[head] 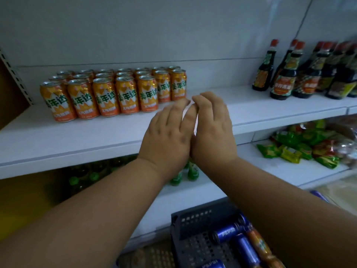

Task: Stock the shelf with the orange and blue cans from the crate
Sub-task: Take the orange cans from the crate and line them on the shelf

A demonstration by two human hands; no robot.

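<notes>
Orange cans [108, 93] bearing green Chinese characters stand upright in tight rows at the left of a white shelf [270, 109], the front row five wide and two more rows packed behind. A person's left hand [166, 136] and right hand [212, 126] hover side by side above the shelf's front edge, just right of the cans, fingers extended and loosely spread, holding nothing; the two hands touch along their inner edges. Below, a dark perforated plastic crate [201, 229] holds blue cans [228, 234] lying on their sides, the word "PEPSI" legible on them, alongside an orange can. Dark sauce bottles [284, 78] with red caps line the shelf's right end, their labels too blurred to read. Green-wrapped snack packets [301, 146] and green bottles [193, 172] sit on the shelf beneath.
</notes>
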